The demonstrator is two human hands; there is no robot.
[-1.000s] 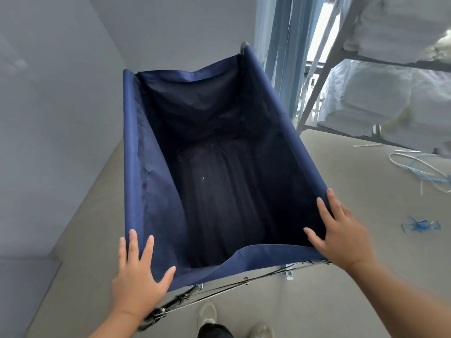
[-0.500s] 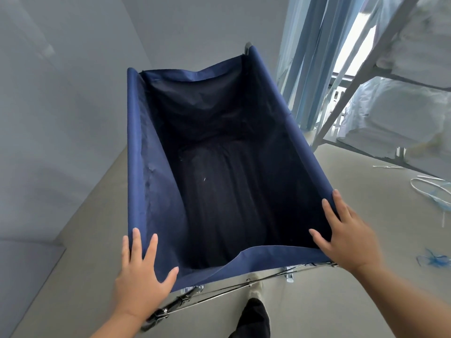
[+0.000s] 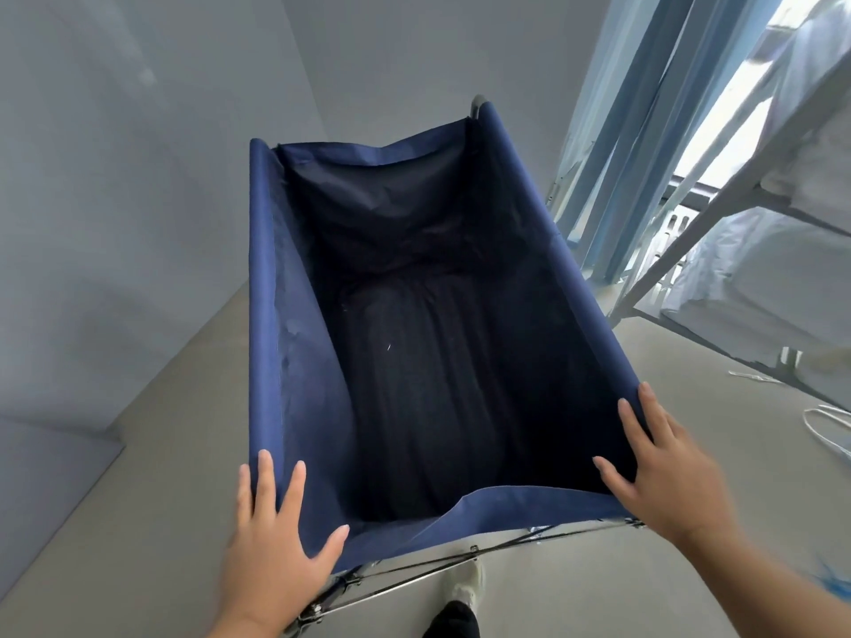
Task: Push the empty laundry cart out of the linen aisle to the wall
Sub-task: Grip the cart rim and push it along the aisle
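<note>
The laundry cart (image 3: 267, 315) is a deep navy fabric bin on a metal folding frame, and its dark inside holds nothing. My left hand (image 3: 276, 550) presses flat on the near left corner of the rim, fingers straight and spread. My right hand (image 3: 663, 472) lies flat on the near right corner, fingers straight along the right rim. The grey wall (image 3: 414, 52) stands just beyond the cart's far end.
A second grey wall (image 3: 115, 177) runs along the left. Blue curtains (image 3: 635, 108) hang at the right. A metal rack (image 3: 718, 195) with white bagged linen (image 3: 773, 278) stands at the far right. White cords (image 3: 829, 421) lie on the beige floor. My shoe (image 3: 467, 584) shows below the frame.
The cart has rolled forward toward the far wall, and the linen rack has slid off to the right. Both hands keep their flat hold on the near corners.
</note>
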